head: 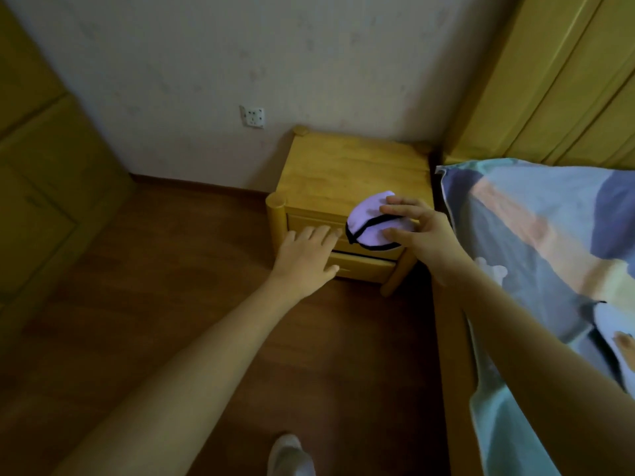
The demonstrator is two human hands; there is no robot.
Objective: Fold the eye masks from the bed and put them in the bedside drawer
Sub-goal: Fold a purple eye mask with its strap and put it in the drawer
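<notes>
A folded lilac eye mask (367, 221) with a black strap is held by my right hand (417, 231), fingers on top and thumb beneath, above the front edge of the wooden bedside table (343, 170). My left hand (305, 255) reaches with straight fingers to the front of the top drawer (309, 225), which is closed. A second, lower drawer (360, 266) sits beneath it. Part of another pale eye mask with a black strap (608, 321) lies on the bed at the right edge.
The bed with a blue, pink and grey patterned cover (549, 235) fills the right side, its wooden headboard (556, 80) behind. A wall socket (252, 116) is left of the table. Brown wood floor (171, 269) lies below, and my white shoe (290, 455) stands near the bottom.
</notes>
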